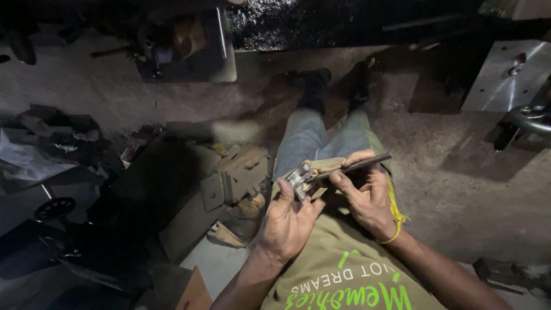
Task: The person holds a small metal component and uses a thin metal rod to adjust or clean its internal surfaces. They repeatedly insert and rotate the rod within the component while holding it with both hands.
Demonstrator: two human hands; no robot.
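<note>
Head view: I see my left hand [288, 215] pinching a small bright metal block [299, 179] over my lap, thumb and fingers pressed on its sides. My right hand [367, 198] closes around a slim dark file [356, 165], its long axis running right-to-left, tip meeting the block. Rough cardboard scraps [241, 172] lie left on the dusty concrete floor [459, 189].
</note>
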